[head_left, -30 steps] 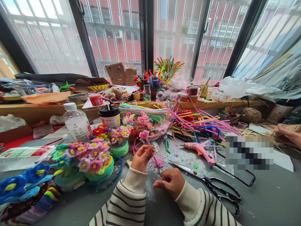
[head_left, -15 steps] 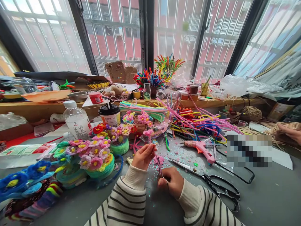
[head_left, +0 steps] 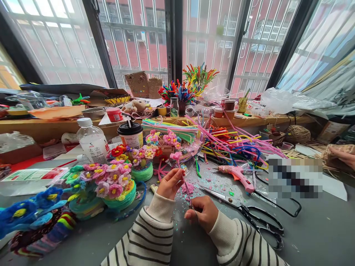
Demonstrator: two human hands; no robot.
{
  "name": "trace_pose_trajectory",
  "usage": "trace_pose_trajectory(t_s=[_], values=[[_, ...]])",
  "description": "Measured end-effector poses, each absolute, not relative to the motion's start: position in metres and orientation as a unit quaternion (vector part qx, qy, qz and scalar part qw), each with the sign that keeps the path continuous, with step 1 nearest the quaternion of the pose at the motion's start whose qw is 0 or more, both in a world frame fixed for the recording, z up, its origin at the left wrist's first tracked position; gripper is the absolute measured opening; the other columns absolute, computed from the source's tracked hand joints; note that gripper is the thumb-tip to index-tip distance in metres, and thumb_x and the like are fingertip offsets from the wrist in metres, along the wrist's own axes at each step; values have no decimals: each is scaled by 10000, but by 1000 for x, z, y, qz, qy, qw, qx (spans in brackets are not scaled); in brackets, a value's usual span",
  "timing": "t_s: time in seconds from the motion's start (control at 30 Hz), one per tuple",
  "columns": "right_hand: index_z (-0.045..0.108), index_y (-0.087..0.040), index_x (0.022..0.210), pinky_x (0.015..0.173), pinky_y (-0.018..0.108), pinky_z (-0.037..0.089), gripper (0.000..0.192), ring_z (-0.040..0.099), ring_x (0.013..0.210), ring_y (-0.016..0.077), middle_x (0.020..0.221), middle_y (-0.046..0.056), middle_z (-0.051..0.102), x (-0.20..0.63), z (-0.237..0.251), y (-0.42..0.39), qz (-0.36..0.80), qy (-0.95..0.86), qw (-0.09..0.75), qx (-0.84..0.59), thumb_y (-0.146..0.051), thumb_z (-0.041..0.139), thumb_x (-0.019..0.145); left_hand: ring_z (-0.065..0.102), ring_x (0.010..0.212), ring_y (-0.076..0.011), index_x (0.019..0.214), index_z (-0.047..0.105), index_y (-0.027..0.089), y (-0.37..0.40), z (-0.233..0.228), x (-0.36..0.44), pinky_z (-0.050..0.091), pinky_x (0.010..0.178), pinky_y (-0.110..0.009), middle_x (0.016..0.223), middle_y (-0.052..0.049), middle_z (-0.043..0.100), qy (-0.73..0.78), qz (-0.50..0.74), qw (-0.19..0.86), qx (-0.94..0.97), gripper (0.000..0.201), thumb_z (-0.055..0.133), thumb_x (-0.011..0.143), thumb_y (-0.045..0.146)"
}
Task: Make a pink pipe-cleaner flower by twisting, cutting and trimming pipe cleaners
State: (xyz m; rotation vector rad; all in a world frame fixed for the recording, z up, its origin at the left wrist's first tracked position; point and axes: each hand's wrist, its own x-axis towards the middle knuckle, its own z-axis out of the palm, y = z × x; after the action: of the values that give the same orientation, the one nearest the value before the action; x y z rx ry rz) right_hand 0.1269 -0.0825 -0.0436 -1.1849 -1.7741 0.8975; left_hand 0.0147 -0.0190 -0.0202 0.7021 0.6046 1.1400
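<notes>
My left hand [head_left: 170, 184] pinches a pink pipe cleaner [head_left: 175, 156], whose fluffy tip stands up above my fingers. In my right hand [head_left: 203, 213] is a small pair of scissors [head_left: 188, 191], its thin blades pointing up toward my left fingertips. The fingers of the right hand are wrapped round the handles, which are mostly hidden. Just behind the blades lies a heap of pink fluff [head_left: 189, 187] on the grey table [head_left: 194, 247]. Bigger black-handled scissors [head_left: 235, 204] rest to the right of my right hand.
Pipe-cleaner flowers [head_left: 113, 177] in pots stand at left, near a plastic bottle [head_left: 93, 142] and a lidded cup [head_left: 130, 135]. A pink glue gun [head_left: 237, 173] and loose pipe cleaners [head_left: 230, 147] lie at right. Another person's hand [head_left: 344, 155] holds a woven basket [head_left: 337, 157].
The small scissors' blades have drawn closer together, and the right hand has shifted very slightly. My left hand keeps its pinch on the pipe cleaner. The view has moved a little.
</notes>
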Motion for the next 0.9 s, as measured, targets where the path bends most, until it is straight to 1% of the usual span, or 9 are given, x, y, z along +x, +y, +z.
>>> trace_pose_trajectory(t_s=[0.13,0.23,0.3,0.37,0.5,0.6,0.73,0.83,0.9], values=[[254,-161,314,330,175,225,546,303,310,41,292,-37,386,126,-47,-80,351,-682,431,-476,-626,455,517,496,493,-31,591,610,155,-19,-20,14,381,491,-139,559,35,582,280,532,739,303,176,683,444,218],[253,-163,309,331,176,232,541,321,310,47,289,-33,389,126,-50,-79,352,-676,438,-478,-613,480,506,496,496,-33,592,607,149,-19,-20,13,382,493,-140,557,35,577,277,536,738,302,181,683,444,219],[278,-162,316,324,177,220,539,315,305,48,294,-31,388,126,-51,-79,361,-672,433,-480,-633,450,514,494,496,-35,591,602,144,-18,-20,13,380,488,-141,554,35,573,271,533,742,304,184,682,447,226],[336,-155,331,322,180,206,555,303,310,49,306,-28,379,127,-51,-79,367,-679,423,-476,-672,377,530,493,498,-36,592,597,141,-17,-21,12,381,492,-143,563,35,572,267,529,745,305,186,681,450,227],[457,-130,389,357,189,226,650,320,355,60,351,-16,370,129,-50,-80,360,-722,399,-437,-705,218,575,493,505,-37,590,592,141,-16,-22,11,384,512,-149,577,32,568,259,524,753,304,170,679,460,209],[468,-125,408,377,191,231,662,331,385,63,387,-13,380,129,-48,-82,350,-741,380,-429,-709,205,575,487,510,-43,582,590,134,-17,-21,11,377,508,-154,566,24,551,261,519,752,312,159,670,477,222],[431,-130,391,363,190,195,631,291,374,54,368,-30,344,128,-45,-83,347,-738,370,-445,-707,242,564,478,502,-51,567,592,129,-19,-20,13,367,488,-161,546,17,536,274,511,744,333,168,670,471,242],[347,-147,350,339,186,170,580,235,350,42,330,-50,294,128,-45,-82,361,-715,376,-467,-699,326,530,478,499,-50,576,596,130,-19,-20,14,365,486,-159,542,16,541,278,511,741,336,168,671,468,235],[284,-158,334,333,186,157,559,205,344,38,314,-64,252,127,-47,-81,351,-703,392,-479,-677,390,510,478,494,-48,580,594,133,-19,-20,15,365,485,-158,541,19,546,276,517,738,334,167,669,470,233]])
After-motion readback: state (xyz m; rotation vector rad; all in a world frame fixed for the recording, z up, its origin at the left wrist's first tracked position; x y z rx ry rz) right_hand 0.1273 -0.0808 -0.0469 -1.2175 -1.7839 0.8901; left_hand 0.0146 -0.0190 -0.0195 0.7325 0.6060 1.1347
